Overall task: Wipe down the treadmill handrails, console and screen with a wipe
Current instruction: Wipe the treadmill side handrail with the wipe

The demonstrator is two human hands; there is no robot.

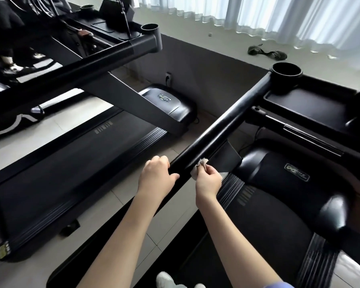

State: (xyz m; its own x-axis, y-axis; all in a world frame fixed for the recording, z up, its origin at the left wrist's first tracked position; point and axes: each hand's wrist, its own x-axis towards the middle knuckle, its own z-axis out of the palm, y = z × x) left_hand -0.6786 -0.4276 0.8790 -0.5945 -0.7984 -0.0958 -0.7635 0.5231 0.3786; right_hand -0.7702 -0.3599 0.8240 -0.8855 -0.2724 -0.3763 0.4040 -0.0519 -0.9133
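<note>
A black treadmill handrail (227, 121) runs diagonally from the cup holder (286, 72) at the console down toward me. My left hand (157, 176) grips the rail's near end, fingers curled over the top and thumb along the side. Just to its right, my right hand (208, 179) pinches a small crumpled white wipe (200, 165) and holds it against the rail's right side. The console tray (303, 109) lies at the upper right; the screen is out of view.
A second treadmill stands to the left, its handrail (81, 67) and belt (71, 163) parallel to mine. Tiled floor strip lies between the two machines. My treadmill's motor cover (279, 175) sits below the rail. Curtains and a dark strap (266, 52) are on the floor ledge behind.
</note>
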